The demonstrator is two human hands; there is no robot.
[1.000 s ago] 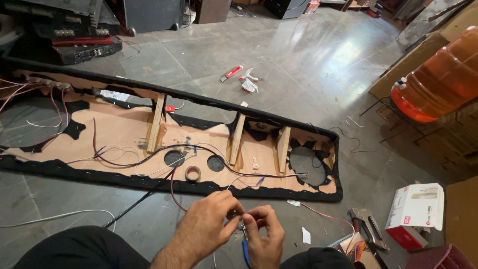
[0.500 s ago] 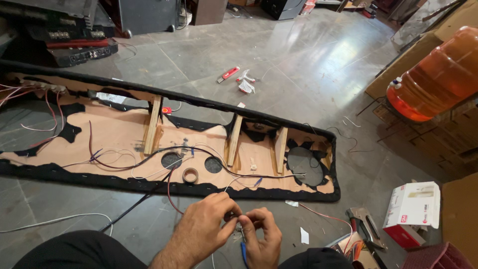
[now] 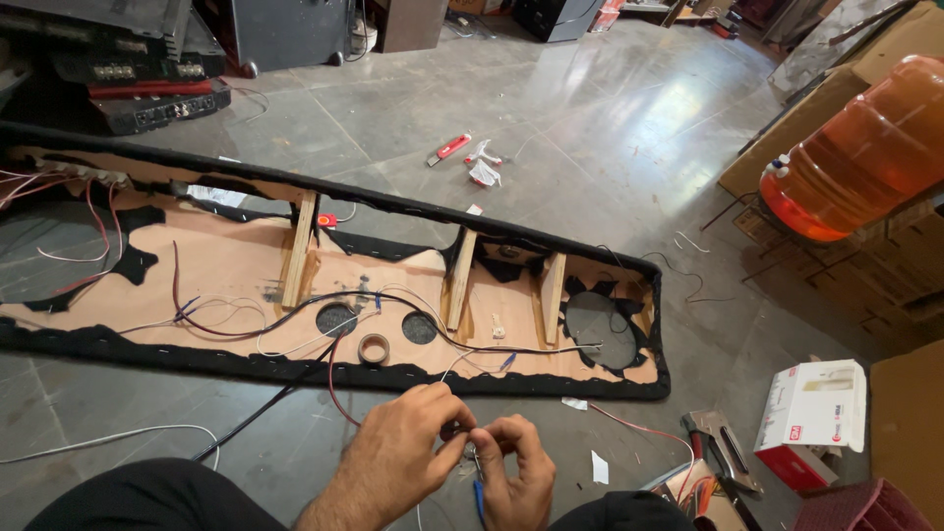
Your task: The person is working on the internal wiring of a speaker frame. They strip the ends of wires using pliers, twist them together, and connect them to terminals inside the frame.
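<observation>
Both hands meet low in the frame, just in front of the near edge of the panel [image 3: 246, 280]. Left hand [image 3: 403, 452] is curled, thumb and fingertips pinched together on a thin wire [image 3: 334, 388]. Right hand [image 3: 511, 472] is likewise closed, fingertips pinching the same spot from the other side; the two hands touch at the fingertips. The wire end itself is too small and covered to make out. A blue-handled tool [image 3: 479, 497] hangs down under the right hand, handle pointing toward the person; whether the hand grips it cannot be told.

The red wire runs from the pinch up and away toward the panel, curving past a tape roll [image 3: 373, 348] that lies on the panel's near edge. A black cable [image 3: 256, 418] lies on the floor left of it, slanting toward the lower left.

Panel: long, flat, tan board with fuzzy black fabric trim, long axis running left to right and slanting away to the left. Round cut-outs, three upright wooden braces, loose red, white and black wires across its face.

Floor is polished grey stone tile. Pliers [image 3: 728, 457] and a white-and-red box [image 3: 811, 418] lie to the right of the hands; an orange translucent jug [image 3: 865, 147] lies tilted at far right. A red knife [image 3: 449, 149] lies well beyond the panel.
</observation>
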